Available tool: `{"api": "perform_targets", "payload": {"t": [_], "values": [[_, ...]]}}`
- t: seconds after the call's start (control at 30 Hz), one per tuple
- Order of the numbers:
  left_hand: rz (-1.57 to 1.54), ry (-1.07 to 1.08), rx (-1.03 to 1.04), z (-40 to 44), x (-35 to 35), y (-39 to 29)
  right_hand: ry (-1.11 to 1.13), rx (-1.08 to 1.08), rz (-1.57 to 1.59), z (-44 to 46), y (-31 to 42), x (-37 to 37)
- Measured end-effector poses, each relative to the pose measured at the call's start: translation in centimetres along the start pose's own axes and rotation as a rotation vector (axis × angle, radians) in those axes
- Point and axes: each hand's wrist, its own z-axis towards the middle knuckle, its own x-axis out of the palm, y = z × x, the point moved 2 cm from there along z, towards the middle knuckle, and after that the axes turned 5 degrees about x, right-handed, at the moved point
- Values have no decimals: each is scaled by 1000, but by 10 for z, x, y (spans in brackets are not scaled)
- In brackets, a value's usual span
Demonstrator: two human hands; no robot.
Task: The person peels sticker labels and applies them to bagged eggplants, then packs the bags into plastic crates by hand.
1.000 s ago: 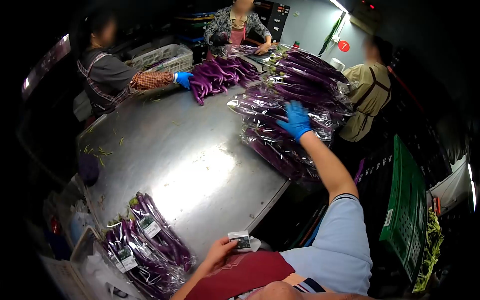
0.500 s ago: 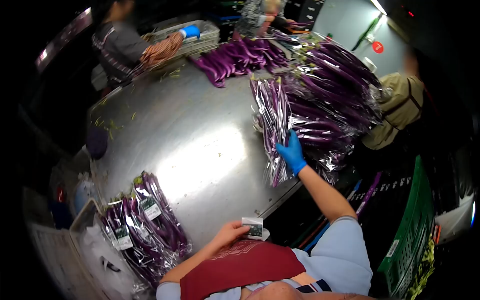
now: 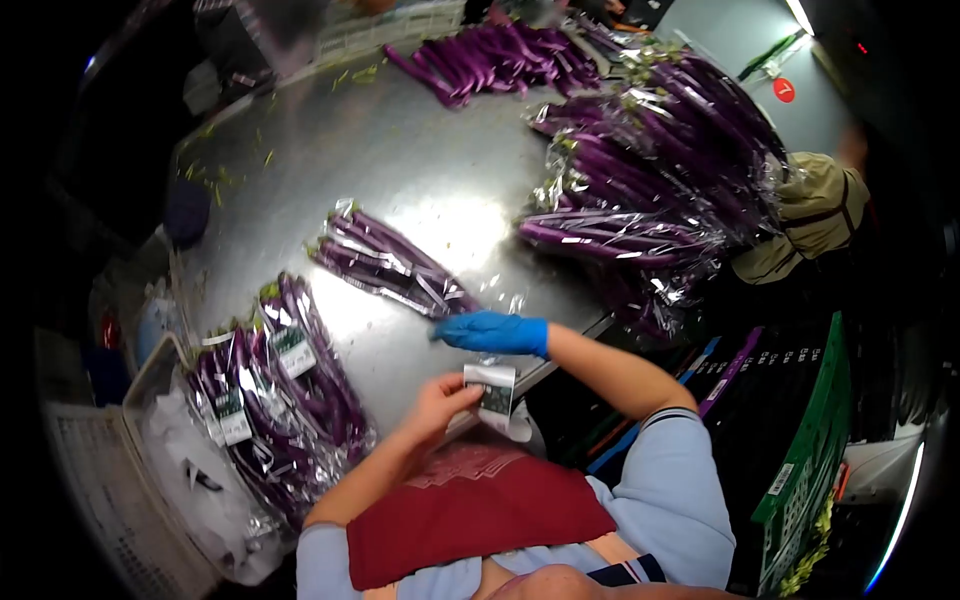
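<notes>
My right hand (image 3: pixel 497 333), in a blue glove, grips the lower end of a clear bag of long purple eggplants (image 3: pixel 388 262) lying slantwise on the metal table. My bare left hand (image 3: pixel 437 408) pinches a strip of printed labels (image 3: pixel 492 388) close in front of my red apron, just below the gloved hand. To the left, labelled bags of eggplants (image 3: pixel 325 385) lie side by side near the table's edge. A large pile of bagged eggplants (image 3: pixel 650 165) is heaped on the right side.
Loose eggplants (image 3: pixel 490 60) lie at the table's far side. A crate with white plastic (image 3: pixel 190 470) stands at the left, and a green crate (image 3: pixel 800 470) at the right. Another person's tan clothing (image 3: pixel 815 215) shows behind the pile.
My right hand has brought a bag of eggplants from the pile leftward to the middle of the table, near my left hand. The label strip has risen slightly.
</notes>
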Motion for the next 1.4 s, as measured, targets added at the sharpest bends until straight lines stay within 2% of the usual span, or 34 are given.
{"api": "perform_targets", "payload": {"t": [0.03, 0.07, 0.1, 0.13, 0.2, 0.37, 0.47, 0.5, 0.53, 0.6, 0.67, 0.73, 0.83, 0.97, 1.07, 1.17, 1.2, 1.27, 1.37, 1.4], "values": [[7, -50, 43, -5, 6, -10, 248, 60, 123, -9, 12, 5], [-12, 8, 11, -5, -4, -5, 498, 121, 251, -17, 18, 11], [2, 19, -24, -11, -3, -7, 562, 177, 204, -19, 16, 10], [23, 40, -52, -15, -2, -10, 527, 209, 134, -24, 31, 0], [-52, 124, -143, -20, -3, 2, 527, 308, 366, -31, 30, -7], [-32, 182, -199, -35, 4, 21, 426, 417, 263, -37, 9, -8], [-92, 99, -227, -41, 4, 27, -94, 152, -208, -44, -11, 15], [-48, 61, -185, -43, 3, 29, -243, 73, -531, -43, 6, 16], [-48, 37, -180, -44, 2, 30, -313, 4, -589, -48, 23, 19], [-47, -11, -173, -47, -1, 33, -89, 74, -242, -63, 41, 37], [13, -77, -154, -48, -2, 34, 26, 12, -258, -71, 53, 59], [34, -104, -153, -50, -2, 36, 56, 89, -419, -75, 46, 78], [23, -97, -172, -52, 0, 38, 40, 102, -544, -76, 36, 90], [5, -130, -233, -55, 2, 39, 39, -65, -709, -78, 42, 95], [-43, -177, -251, -55, 4, 30, -34, -81, -599, -73, 42, 92], [-50, -168, -241, -55, 2, 26, -129, -18, -316, -60, 25, 74], [-45, -153, -239, -55, 2, 28, -137, 79, -260, -55, 24, 60], [-80, -214, -216, -54, -2, 31, 60, 265, 73, -39, 18, 36], [-216, -259, -181, -54, -4, 21, 290, 86, -143, -31, 37, 38], [-155, -260, -157, -53, -5, 20, 346, 23, -191, -31, 42, 44]]}}
